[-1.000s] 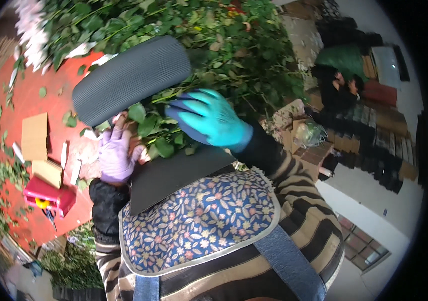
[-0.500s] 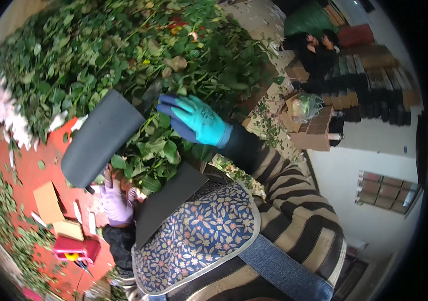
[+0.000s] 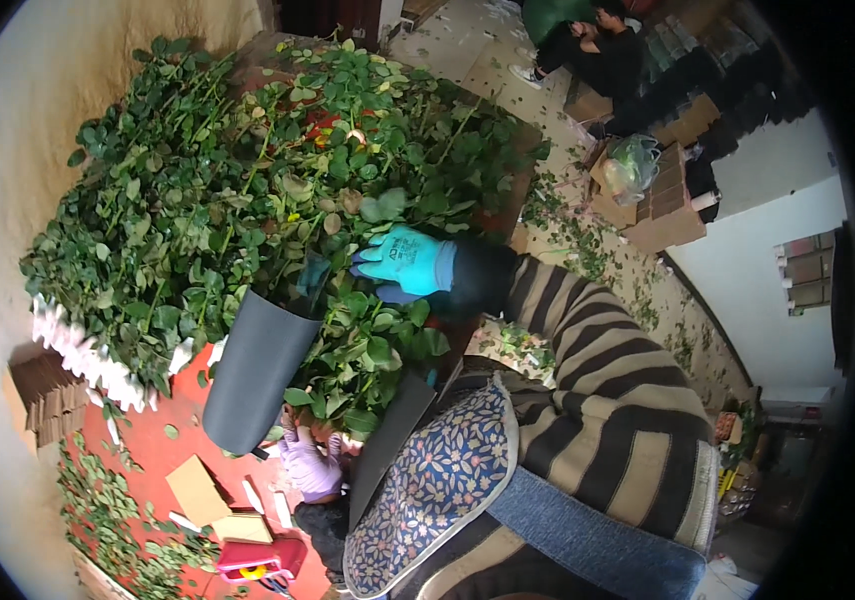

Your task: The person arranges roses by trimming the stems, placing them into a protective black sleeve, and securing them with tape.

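On the red table: a deep heap of leafy green stems (image 3: 247,200) covers most of the red table (image 3: 162,455), stacked so the foliage lies toward 1 side.
Bundle: a smaller bunch of stems (image 3: 362,350) sits nearest the person, cradled in a dark grey wrapping sheet (image 3: 252,370) that curls up on its left, apparently to keep the leaves gathered.
Right hand (image 3: 409,265): in a teal glove, fingers spread nearly flat, palm pressed down on the top of the bunch; it grips nothing, it seems to steady the leaves.
Left hand (image 3: 312,465): in a lilac glove, curled at the stem ends below the sheet; whether it is closed on them cannot be told.
Nearby: cardboard pieces (image 3: 197,490) and a red tool (image 3: 252,560) lie near the left hand, within reach.
Background: another person (image 3: 597,45) sits well apart beside stacked boxes (image 3: 662,200).
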A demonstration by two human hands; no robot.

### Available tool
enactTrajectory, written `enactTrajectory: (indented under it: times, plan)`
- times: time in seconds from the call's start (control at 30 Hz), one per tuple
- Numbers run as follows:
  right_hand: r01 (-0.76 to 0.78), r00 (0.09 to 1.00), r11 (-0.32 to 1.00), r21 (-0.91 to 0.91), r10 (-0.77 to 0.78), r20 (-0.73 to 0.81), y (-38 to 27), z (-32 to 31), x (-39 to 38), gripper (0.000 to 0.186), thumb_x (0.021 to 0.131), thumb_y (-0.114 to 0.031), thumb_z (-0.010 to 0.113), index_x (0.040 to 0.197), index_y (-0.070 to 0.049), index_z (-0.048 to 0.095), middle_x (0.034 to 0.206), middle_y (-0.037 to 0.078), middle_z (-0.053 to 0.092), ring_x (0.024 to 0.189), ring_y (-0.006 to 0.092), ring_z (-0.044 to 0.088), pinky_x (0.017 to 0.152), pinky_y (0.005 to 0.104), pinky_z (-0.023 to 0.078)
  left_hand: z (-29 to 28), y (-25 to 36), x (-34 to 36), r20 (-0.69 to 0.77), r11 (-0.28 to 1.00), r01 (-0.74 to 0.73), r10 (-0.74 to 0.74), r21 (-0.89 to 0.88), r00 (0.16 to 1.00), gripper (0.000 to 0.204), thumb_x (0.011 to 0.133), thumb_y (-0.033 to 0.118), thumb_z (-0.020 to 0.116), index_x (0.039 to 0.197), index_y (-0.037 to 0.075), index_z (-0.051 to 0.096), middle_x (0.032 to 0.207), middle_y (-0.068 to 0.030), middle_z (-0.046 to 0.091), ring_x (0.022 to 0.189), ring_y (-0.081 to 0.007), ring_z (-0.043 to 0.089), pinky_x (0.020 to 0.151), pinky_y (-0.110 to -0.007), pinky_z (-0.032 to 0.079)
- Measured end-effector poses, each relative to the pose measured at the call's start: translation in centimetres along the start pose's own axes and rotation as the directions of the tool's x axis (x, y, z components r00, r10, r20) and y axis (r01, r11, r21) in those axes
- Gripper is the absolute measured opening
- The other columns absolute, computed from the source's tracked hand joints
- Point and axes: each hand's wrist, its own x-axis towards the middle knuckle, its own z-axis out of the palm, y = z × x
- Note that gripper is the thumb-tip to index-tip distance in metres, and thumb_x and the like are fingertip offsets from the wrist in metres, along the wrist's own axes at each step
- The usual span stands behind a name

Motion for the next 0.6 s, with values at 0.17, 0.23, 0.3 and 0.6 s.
enactTrajectory:
  times: [0.17,0.23,0.3,0.6]
  plan:
    - [0.005,0.963,0.991,-0.135,0.031,0.268,-2.0,-2.9,0.3,0.07,0.084,-0.039,0.067,0.146,-0.018,0.043,0.149,0.011,0.043,0.112,0.0292,0.058,0.091,0.0436,0.049,-0.4,-0.4,-0.4,0.005,1.0,0.017,-0.017,0.011,1.0,0.064,0.078,0.025,0.075,0.134,0.005,0.053,0.151,-0.0186,0.041,0.129,-0.0397,0.045,0.104,-0.048,0.034]
    - [0.001,0.941,0.967,-0.253,0.085,0.327,-1.8,-2.1,0.2,0.066,0.086,-0.033,0.065,0.147,-0.018,0.042,0.151,0.012,0.04,0.109,0.0288,0.059,0.086,0.0424,0.05,-0.6,-0.1,0.0,0.031,1.0,0.029,-0.028,-0.012,0.999,0.063,0.078,0.025,0.075,0.134,0.005,0.054,0.15,-0.0187,0.041,0.13,-0.0399,0.044,0.105,-0.047,0.034]
    - [0.075,0.986,0.913,-0.401,-0.008,0.164,-0.6,0.5,0.8,0.055,0.089,-0.02,0.059,0.142,-0.018,0.047,0.134,0.013,0.054,0.096,0.0271,0.063,0.071,0.0407,0.052,-0.6,-0.1,0.3,0.014,0.999,-0.017,0.018,-0.027,1.0,0.059,0.079,0.028,0.074,0.129,0.004,0.055,0.15,-0.0197,0.041,0.124,-0.043,0.046,0.102,-0.049,0.037]
    - [0.043,0.987,0.832,-0.553,0.051,0.153,-3.1,-4.2,4.0,0.022,0.084,-0.015,0.062,0.105,-0.015,0.06,0.08,0.001,0.056,0.07,0.0215,0.062,0.049,0.0377,0.046,0.2,-0.5,-0.1,-0.125,0.983,-0.066,0.045,-0.17,0.991,0.054,0.083,0.04,0.07,0.117,-0.001,0.058,0.146,-0.0234,0.044,0.113,-0.0436,0.051,0.095,-0.049,0.043]
